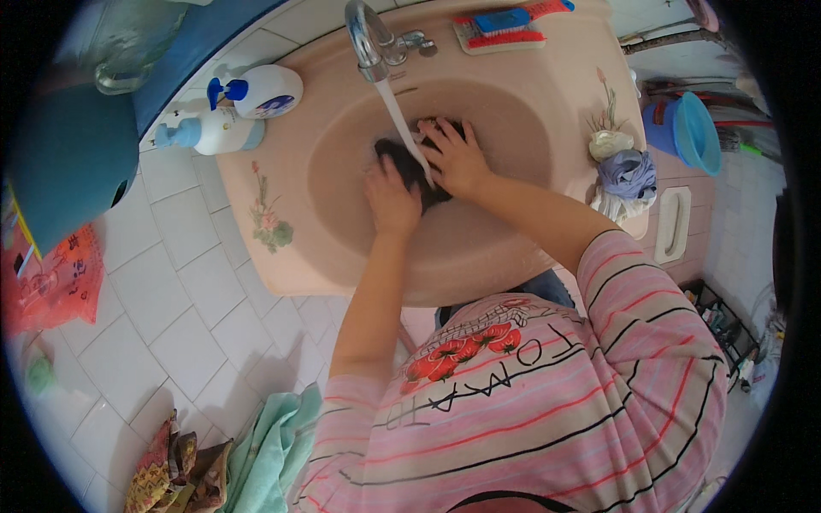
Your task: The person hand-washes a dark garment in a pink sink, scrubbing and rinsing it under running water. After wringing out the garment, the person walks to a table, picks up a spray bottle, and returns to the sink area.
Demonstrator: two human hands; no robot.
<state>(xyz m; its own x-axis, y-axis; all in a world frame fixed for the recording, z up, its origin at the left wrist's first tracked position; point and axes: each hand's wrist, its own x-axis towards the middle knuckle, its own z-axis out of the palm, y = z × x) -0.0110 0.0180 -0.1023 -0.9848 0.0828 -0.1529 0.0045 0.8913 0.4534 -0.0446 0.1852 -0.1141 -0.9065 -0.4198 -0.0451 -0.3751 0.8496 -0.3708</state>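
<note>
Water runs from a chrome faucet [369,45] into a pink ceramic sink [474,256] before me. In the bowl lies a wet black cloth [410,167], bunched up under the stream. My left hand [396,199] holds its near left part, fingers over the fabric. On the right side of the stream, my right hand [457,157] grips the cloth's far part with its fingers curled over it. Both palms face down, and the hands are a short way apart. Much of the cloth is hidden under them.
Two pump bottles, one white [276,90] and one with a light blue pump [221,131], stand at the left rim. Scrub brushes [503,29] lie behind the faucet. Balled cloths [627,174] sit on the right rim. A blue bucket [664,128] stands beyond; towels [276,442] hang lower left.
</note>
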